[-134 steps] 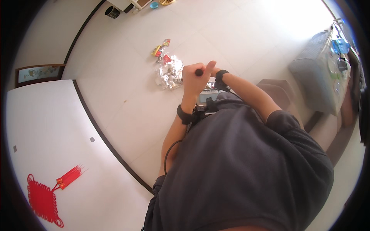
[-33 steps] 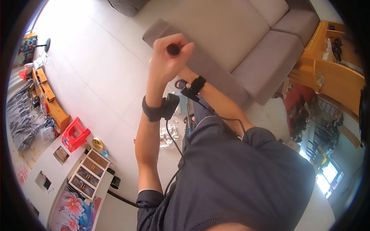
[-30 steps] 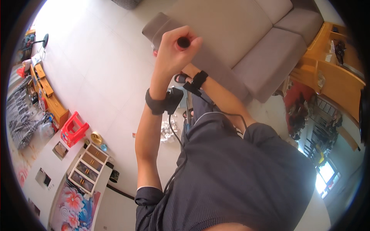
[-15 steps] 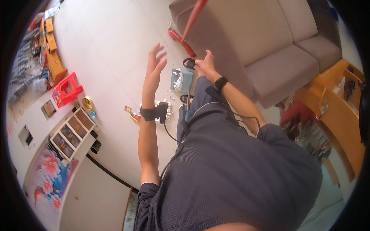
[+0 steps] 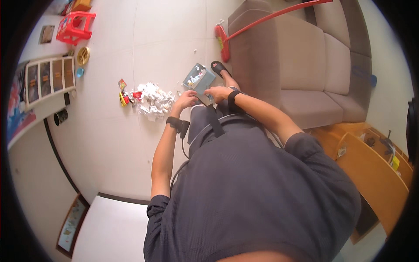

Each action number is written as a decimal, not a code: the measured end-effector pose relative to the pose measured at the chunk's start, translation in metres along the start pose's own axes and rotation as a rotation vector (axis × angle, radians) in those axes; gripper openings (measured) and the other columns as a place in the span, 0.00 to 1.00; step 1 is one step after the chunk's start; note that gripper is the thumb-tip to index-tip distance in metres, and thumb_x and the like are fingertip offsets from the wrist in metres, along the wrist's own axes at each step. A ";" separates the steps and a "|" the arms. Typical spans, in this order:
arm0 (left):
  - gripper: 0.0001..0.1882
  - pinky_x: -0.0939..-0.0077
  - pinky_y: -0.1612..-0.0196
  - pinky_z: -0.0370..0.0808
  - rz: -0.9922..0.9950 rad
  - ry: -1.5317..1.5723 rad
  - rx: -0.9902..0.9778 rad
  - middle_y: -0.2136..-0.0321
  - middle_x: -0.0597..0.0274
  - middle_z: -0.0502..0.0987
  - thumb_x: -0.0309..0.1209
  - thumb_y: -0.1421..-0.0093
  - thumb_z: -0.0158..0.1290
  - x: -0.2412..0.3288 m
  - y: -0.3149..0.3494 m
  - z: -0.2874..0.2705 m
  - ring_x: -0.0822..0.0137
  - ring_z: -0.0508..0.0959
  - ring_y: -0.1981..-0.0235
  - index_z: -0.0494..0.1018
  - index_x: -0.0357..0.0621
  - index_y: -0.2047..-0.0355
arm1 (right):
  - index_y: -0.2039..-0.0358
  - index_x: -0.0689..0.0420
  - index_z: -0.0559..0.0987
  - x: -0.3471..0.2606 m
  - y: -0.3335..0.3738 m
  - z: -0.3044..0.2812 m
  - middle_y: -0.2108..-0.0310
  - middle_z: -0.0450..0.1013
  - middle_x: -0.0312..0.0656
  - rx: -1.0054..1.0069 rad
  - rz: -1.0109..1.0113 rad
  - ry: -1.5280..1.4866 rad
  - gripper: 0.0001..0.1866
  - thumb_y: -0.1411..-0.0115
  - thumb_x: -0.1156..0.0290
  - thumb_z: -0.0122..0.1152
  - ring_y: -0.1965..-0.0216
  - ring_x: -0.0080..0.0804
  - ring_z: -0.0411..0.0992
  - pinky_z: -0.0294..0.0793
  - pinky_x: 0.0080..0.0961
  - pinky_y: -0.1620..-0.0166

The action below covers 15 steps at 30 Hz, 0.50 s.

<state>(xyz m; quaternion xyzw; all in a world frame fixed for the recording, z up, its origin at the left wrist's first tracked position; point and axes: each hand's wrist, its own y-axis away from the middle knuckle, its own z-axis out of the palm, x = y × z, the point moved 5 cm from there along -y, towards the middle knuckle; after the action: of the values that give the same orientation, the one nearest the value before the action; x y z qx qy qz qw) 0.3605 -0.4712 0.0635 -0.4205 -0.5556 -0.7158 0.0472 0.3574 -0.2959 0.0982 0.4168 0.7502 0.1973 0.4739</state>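
A grey-blue long-handled dustpan [image 5: 203, 85] with white scraps in it stands on the floor by my feet. My right hand [image 5: 219, 93] is closed at the top of its handle, just in front of my legs; the fingers partly hide the grip. Left of it, my left hand [image 5: 187, 100] hangs with loosely bent fingers apart and nothing visible in them. Beside that hand lies a heap of crumpled white paper scraps [image 5: 153, 101]. Red and yellow wrappers [image 5: 124, 98] lie at the heap's left edge.
A red broom [image 5: 222, 43] leans on the grey-brown sofa [image 5: 301, 61] at the right. A red plastic stool [image 5: 75, 27], a round yellow container [image 5: 83, 56] and a white cabinet [image 5: 50, 81] stand at the left. Wooden furniture [image 5: 371, 161] is at the lower right.
Both hands have come down and closer together in front of my legs, the right to the dustpan's handle. My view has shifted, showing the paper heap more fully. The dustpan now looks turned.
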 end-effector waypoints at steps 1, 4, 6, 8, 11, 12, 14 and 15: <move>0.21 0.73 0.66 0.77 -0.023 0.041 -0.111 0.65 0.57 0.79 0.23 0.47 0.50 -0.009 0.000 0.018 0.65 0.79 0.68 0.70 0.38 0.51 | 0.47 0.52 0.72 0.003 0.003 0.010 0.57 0.75 0.52 0.007 -0.014 -0.019 0.31 0.56 0.72 0.64 0.52 0.51 0.71 0.73 0.38 0.52; 0.23 0.74 0.64 0.77 0.038 0.191 -0.431 0.56 0.54 0.77 0.21 0.47 0.52 -0.040 0.020 0.069 0.64 0.78 0.61 0.69 0.37 0.49 | 0.48 0.53 0.73 -0.006 0.023 0.053 0.58 0.75 0.53 0.146 -0.063 -0.090 0.28 0.53 0.71 0.62 0.55 0.50 0.73 0.71 0.41 0.53; 0.28 0.73 0.62 0.77 0.261 0.033 -0.499 0.48 0.52 0.72 0.20 0.48 0.53 -0.068 0.017 0.077 0.63 0.76 0.57 0.63 0.37 0.44 | 0.50 0.53 0.75 -0.023 0.027 0.064 0.59 0.75 0.52 0.284 -0.098 -0.138 0.24 0.50 0.69 0.62 0.54 0.50 0.72 0.71 0.40 0.53; 0.35 0.71 0.61 0.77 0.070 0.143 -0.403 0.45 0.51 0.69 0.19 0.49 0.54 -0.047 0.020 0.091 0.62 0.76 0.56 0.55 0.37 0.41 | 0.51 0.53 0.75 0.001 0.031 0.075 0.60 0.75 0.52 0.397 -0.021 -0.191 0.22 0.48 0.68 0.62 0.55 0.50 0.73 0.71 0.39 0.54; 0.39 0.71 0.63 0.77 0.119 0.093 -0.275 0.48 0.51 0.70 0.20 0.51 0.56 -0.046 0.017 0.080 0.61 0.76 0.57 0.51 0.38 0.40 | 0.53 0.53 0.75 -0.006 0.044 0.056 0.62 0.75 0.52 0.488 0.006 -0.295 0.19 0.46 0.65 0.62 0.58 0.51 0.73 0.72 0.39 0.55; 0.39 0.72 0.64 0.77 0.157 0.024 -0.154 0.49 0.50 0.70 0.20 0.52 0.56 -0.048 0.015 0.076 0.60 0.76 0.57 0.52 0.38 0.40 | 0.53 0.53 0.76 -0.013 0.053 0.042 0.62 0.75 0.53 0.486 0.007 -0.350 0.18 0.45 0.64 0.62 0.59 0.51 0.73 0.72 0.39 0.56; 0.42 0.71 0.63 0.77 0.168 0.010 -0.115 0.47 0.48 0.67 0.23 0.53 0.58 -0.046 0.018 0.080 0.60 0.76 0.56 0.50 0.40 0.38 | 0.54 0.53 0.76 -0.031 0.077 0.015 0.64 0.75 0.54 0.513 -0.011 -0.358 0.17 0.45 0.65 0.62 0.61 0.52 0.74 0.72 0.39 0.57; 0.43 0.70 0.62 0.77 0.269 0.036 -0.124 0.45 0.48 0.65 0.23 0.53 0.58 -0.033 0.024 0.081 0.60 0.76 0.56 0.50 0.41 0.38 | 0.55 0.53 0.76 -0.038 0.086 0.005 0.63 0.75 0.53 0.568 -0.076 -0.372 0.17 0.45 0.65 0.62 0.59 0.51 0.73 0.71 0.39 0.56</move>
<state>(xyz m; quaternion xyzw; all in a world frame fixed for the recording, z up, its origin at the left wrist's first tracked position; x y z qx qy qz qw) 0.4389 -0.4258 0.0625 -0.4804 -0.4479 -0.7434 0.1262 0.4070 -0.2783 0.1763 0.5329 0.6908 -0.1167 0.4746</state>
